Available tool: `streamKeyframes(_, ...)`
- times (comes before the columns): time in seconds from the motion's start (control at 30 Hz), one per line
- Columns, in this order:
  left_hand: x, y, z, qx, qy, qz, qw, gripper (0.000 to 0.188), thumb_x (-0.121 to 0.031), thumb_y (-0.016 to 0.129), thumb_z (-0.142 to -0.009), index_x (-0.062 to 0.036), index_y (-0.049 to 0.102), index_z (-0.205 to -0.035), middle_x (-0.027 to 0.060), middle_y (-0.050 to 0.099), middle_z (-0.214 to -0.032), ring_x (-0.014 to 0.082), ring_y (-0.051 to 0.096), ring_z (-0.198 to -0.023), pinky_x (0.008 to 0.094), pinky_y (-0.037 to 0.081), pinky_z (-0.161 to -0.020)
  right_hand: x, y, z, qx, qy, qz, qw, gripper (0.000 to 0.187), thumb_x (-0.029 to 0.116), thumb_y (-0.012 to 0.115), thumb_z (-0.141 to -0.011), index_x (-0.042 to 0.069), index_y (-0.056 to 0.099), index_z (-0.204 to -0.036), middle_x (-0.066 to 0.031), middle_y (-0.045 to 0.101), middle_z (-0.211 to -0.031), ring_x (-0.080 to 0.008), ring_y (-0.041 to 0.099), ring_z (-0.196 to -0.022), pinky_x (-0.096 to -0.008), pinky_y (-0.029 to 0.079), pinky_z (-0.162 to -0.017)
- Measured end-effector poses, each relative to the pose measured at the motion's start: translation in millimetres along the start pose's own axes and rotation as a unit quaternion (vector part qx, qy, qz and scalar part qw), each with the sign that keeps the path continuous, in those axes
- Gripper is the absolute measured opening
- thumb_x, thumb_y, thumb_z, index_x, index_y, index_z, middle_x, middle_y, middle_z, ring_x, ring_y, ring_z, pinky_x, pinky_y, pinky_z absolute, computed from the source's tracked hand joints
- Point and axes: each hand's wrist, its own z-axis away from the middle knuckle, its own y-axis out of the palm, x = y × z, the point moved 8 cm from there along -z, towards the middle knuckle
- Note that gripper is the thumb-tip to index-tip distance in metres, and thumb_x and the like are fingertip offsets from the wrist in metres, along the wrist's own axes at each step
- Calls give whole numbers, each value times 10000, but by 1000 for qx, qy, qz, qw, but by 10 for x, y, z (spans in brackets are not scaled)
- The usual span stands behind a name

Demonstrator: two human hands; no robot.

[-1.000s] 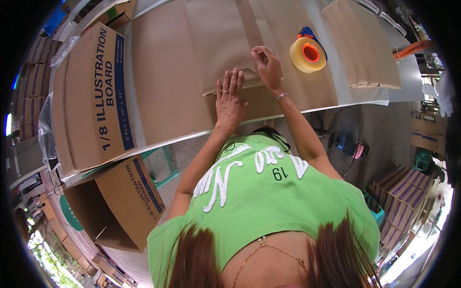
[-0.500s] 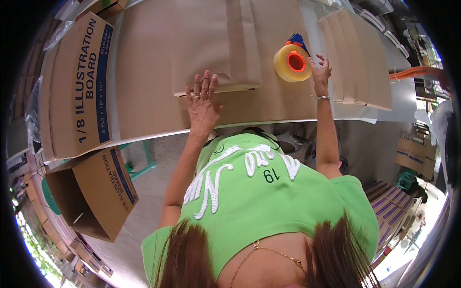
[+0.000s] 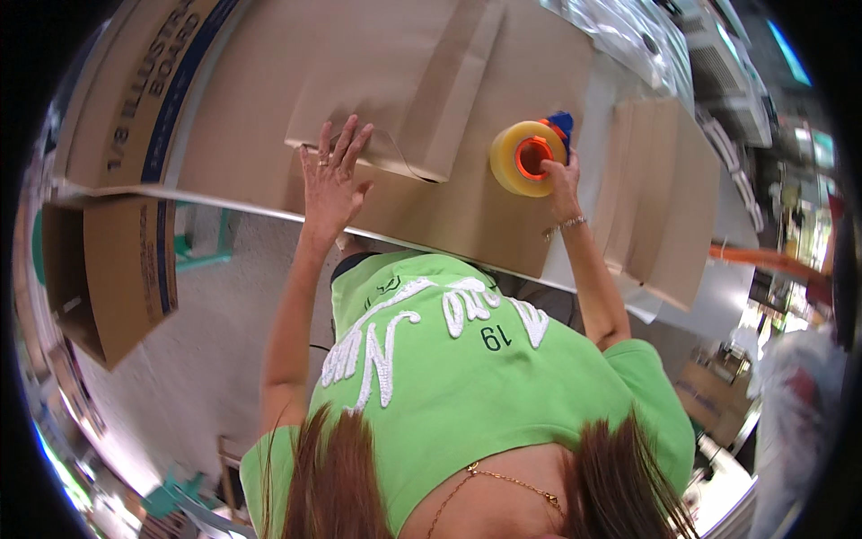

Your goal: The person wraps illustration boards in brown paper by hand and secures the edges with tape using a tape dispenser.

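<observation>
A brown paper-wrapped package (image 3: 359, 85), flat and with a strip of tape along it, lies on the brown-covered table. My left hand (image 3: 330, 193) rests on its near edge beside a folded flap, fingers spread and holding nothing. To the right, my right hand (image 3: 564, 184) grips a tape dispenser (image 3: 507, 160) with a blue and orange frame and a large roll of clear yellowish tape. The thumb lies by the orange hub, while the other fingers are partly hidden behind the dispenser.
A printed carton (image 3: 148, 90) stands at the table's left end, and an open carton (image 3: 130, 278) sits below it near a green stool (image 3: 211, 247). Layered brown packages (image 3: 660, 193) lie on the right. Clear plastic wrap (image 3: 628, 40) covers something at the back.
My right hand has closed on the tape dispenser, which it was only beside before. My left hand stays on the package edge. The whole view has turned somewhat.
</observation>
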Motion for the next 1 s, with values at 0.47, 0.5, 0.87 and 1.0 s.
streamKeyframes(0.47, 55, 43, 7, 19, -24, -15, 999, 948, -251, 724, -813, -390, 136, -1544, -128, 73, -1629, 192, 40, -1510, 614, 88, -1192, 1483, 1031, 388, 256, 51, -214, 941, 431, 64, 660, -873, 20, 563, -1290, -97, 625, -1225, -220, 593, -1126, -382, 467, -1022)
streamKeyframes(0.5, 60, 52, 5, 21, -25, -16, 999, 945, -250, 723, -814, -390, 138, -1544, -125, 78, -1629, 194, 41, -1510, 617, 88, -1191, 1720, 1278, 552, 263, -28, -135, 955, 448, 50, 682, -853, 31, 573, -1288, -97, 620, -1221, -223, 595, -1106, -373, 469, -1011)
streamKeyframes(0.87, 107, 89, 65, 8, -30, 10, 999, 800, -221, 645, -875, -331, 210, -1537, -105, 122, -1625, 203, 51, -1511, 633, 56, -1180, 2146, 2386, 1447, 386, -500, 317, 708, 623, 123, 813, -685, 247, 650, -1274, -137, 525, -1160, -272, 597, -1014, -367, 587, -773)
streamKeyframes(1.0, 111, 62, 96, -68, -26, 9, 997, 715, -237, 666, -854, -244, 342, -1492, -73, 228, -1596, 189, 49, -1510, 606, 33, -1193, 2093, 2501, 1459, 393, -517, 334, 683, 630, 138, 817, -680, 256, 650, -1275, -148, 537, -1166, -277, 595, -1016, -380, 584, -747)
